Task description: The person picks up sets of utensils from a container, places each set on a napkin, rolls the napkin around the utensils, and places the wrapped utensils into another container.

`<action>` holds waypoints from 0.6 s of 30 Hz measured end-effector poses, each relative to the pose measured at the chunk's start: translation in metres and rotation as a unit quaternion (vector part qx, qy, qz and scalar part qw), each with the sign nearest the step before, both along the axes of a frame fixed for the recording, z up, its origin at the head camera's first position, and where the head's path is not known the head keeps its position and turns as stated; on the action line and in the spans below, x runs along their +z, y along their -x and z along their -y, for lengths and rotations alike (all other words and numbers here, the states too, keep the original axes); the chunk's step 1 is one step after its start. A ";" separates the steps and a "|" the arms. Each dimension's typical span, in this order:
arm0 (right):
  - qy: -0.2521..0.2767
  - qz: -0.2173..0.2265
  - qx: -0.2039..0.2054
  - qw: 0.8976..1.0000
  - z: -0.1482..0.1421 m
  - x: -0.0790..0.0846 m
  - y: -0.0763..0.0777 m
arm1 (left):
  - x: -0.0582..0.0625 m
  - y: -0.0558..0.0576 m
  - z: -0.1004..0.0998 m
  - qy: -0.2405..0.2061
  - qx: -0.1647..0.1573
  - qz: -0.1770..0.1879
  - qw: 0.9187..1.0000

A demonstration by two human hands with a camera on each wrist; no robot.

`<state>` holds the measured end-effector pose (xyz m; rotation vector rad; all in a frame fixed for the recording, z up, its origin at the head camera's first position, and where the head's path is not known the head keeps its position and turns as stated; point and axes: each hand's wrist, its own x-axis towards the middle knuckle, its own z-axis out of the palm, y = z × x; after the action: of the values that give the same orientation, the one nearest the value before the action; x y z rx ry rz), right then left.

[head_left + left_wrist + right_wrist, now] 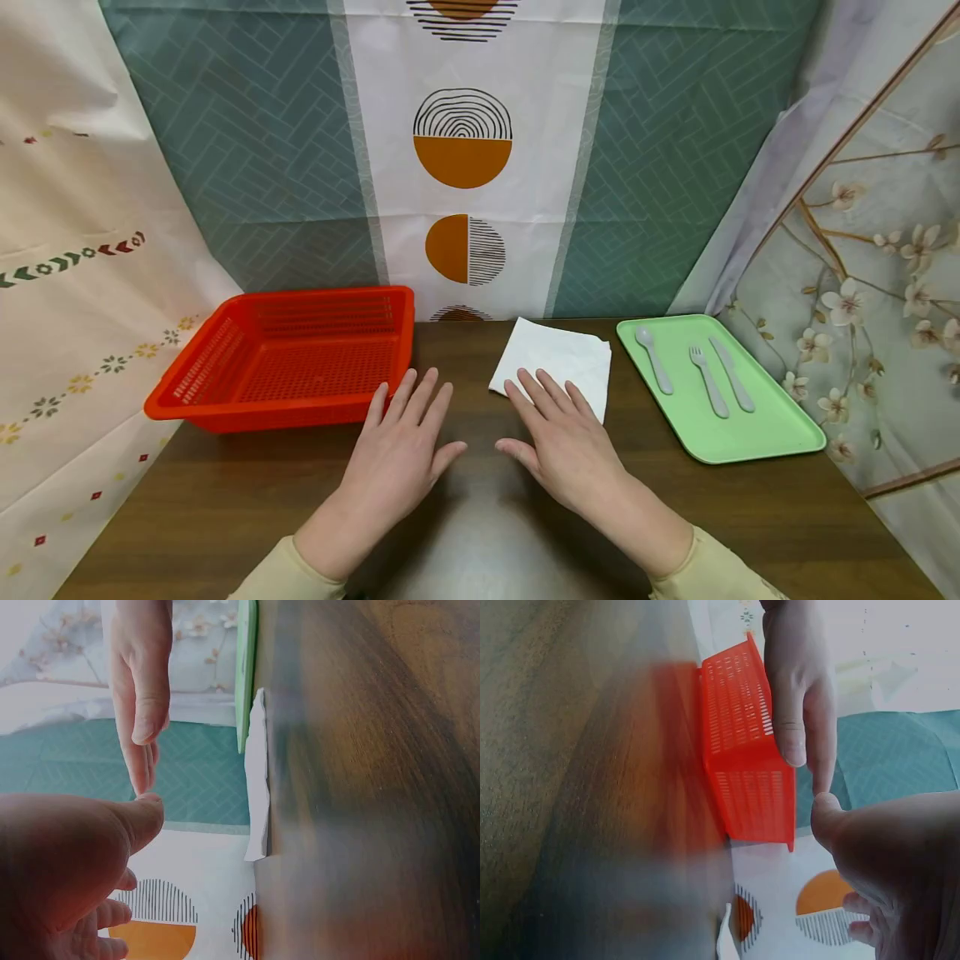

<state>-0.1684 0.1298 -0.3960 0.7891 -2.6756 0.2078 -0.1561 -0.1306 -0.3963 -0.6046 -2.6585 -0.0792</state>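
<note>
My left hand (397, 454) hovers palm down above the table, fingers straight and spread, holding nothing. Its fingertips overlap the near right corner of a red plastic basket (300, 412) in the head view; the wrist views show the hand raised off the tabletop. My right hand (566, 450) mirrors it, fingers extended, also holding nothing. Beyond its fingertips lies a folded white napkin (558, 354), partly hidden by that hand. A light green tray (765, 437) on the right bears a grey spoon (655, 360), a fork (708, 382) and a knife (732, 374).
The brown wooden table (247, 508) spreads beneath everything. A patterned curtain (285, 150) hangs along its back edge. Cloths with printed designs enclose the left side and the right side (847, 333). The basket stands at the back left, its slotted inside visible.
</note>
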 end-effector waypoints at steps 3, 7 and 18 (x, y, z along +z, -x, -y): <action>0.000 -0.004 0.001 1.000 0.001 0.000 0.000 | 0.001 0.000 0.002 0.002 0.001 -0.004 1.000; 0.002 -0.007 0.005 1.000 0.003 -0.001 0.001 | 0.002 -0.002 0.007 0.003 0.006 -0.003 1.000; 0.003 -0.007 0.017 1.000 0.010 -0.001 0.001 | 0.005 -0.006 0.023 0.000 0.027 -0.001 1.000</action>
<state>-0.1692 0.1198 -0.3971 0.8313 -2.6488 0.2169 -0.1506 -0.1535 -0.3909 -0.5325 -2.6713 -0.0636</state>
